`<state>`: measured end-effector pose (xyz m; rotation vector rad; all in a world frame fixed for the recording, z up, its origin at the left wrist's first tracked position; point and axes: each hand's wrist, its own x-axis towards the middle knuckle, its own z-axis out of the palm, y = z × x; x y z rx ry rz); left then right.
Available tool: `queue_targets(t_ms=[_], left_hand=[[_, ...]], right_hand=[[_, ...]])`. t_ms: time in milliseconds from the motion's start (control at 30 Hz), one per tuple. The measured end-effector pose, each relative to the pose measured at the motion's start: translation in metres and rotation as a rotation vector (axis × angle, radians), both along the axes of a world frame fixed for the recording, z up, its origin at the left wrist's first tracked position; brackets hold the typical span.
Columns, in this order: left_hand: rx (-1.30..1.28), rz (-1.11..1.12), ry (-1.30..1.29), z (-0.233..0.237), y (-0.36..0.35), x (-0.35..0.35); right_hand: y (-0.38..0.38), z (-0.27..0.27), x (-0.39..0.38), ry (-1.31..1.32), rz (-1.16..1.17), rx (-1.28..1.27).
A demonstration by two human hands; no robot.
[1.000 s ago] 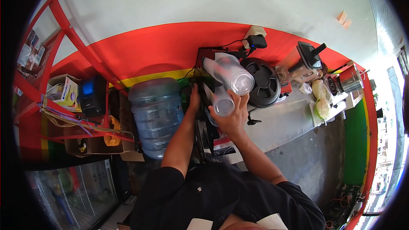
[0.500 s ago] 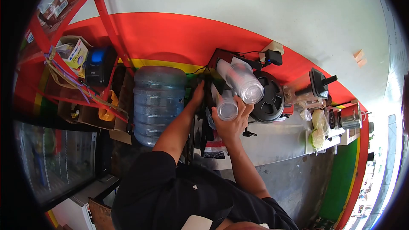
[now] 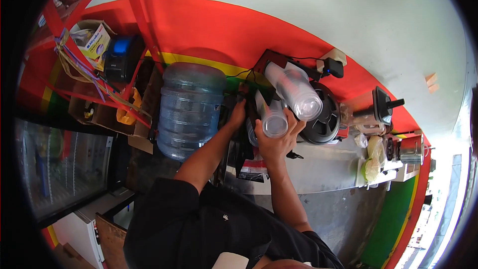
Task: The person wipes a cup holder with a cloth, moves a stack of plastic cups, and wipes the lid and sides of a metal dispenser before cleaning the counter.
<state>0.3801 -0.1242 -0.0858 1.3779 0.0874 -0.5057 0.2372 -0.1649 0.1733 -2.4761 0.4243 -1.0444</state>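
Note:
My right hand (image 3: 277, 143) is closed round a short stack of clear plastic cups (image 3: 275, 122), its fingers spread along both sides. Just above it leans a longer stack of clear cups (image 3: 303, 100), rims facing me. My left hand (image 3: 239, 112) reaches in between the large blue water jug (image 3: 191, 114) and the black stand beside the cups. Dark material hides its fingertips, so I cannot make out what they touch. Below the cups lies a red and white packet (image 3: 252, 167) on the counter.
Right of the cups sits a round black-lidded appliance (image 3: 321, 117), then a blender jar (image 3: 376, 109) and plastic bags (image 3: 374, 157) along the steel counter (image 3: 323, 164). A red metal rack (image 3: 137, 15) and a cardboard box (image 3: 142, 144) stand left. A glass-door fridge (image 3: 64, 164) is lower left.
The view has shifted slightly, moving the counter items rightward and the jug a little up. Both hands stay in nearly the same places, the right still round the cup stack.

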Motion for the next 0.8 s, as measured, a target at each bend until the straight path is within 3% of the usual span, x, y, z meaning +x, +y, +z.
queue_targets(t_ms=[167, 300, 467, 533, 667, 733, 800], left_hand=[[-0.009, 0.051, 0.163, 0.032, -0.029, 0.068], [0.033, -0.074, 0.032, 0.020, -0.022, 0.076], [-0.018, -0.035, 0.057, 0.010, -0.010, 0.036], [0.131, -0.113, -0.148, 0.011, 0.003, 0.010], [0.175, -0.126, -0.244, 0.012, 0.020, -0.035], [0.033, 0.010, -0.162, 0.017, 0.018, -0.048], [0.116, -0.064, -0.203, 0.013, 0.021, -0.043]], right_hand=[[0.000, -0.001, 0.001, 0.039, 0.016, 0.061], [-0.007, -0.010, 0.000, 0.046, 0.011, -0.047], [-0.003, -0.007, -0.001, 0.049, 0.003, -0.016], [-0.001, -0.005, 0.000, 0.051, 0.004, 0.008], [0.000, -0.007, -0.001, 0.040, 0.016, 0.065], [-0.001, -0.009, -0.001, 0.043, 0.018, 0.029], [-0.006, -0.013, -0.001, 0.053, 0.005, -0.057]])
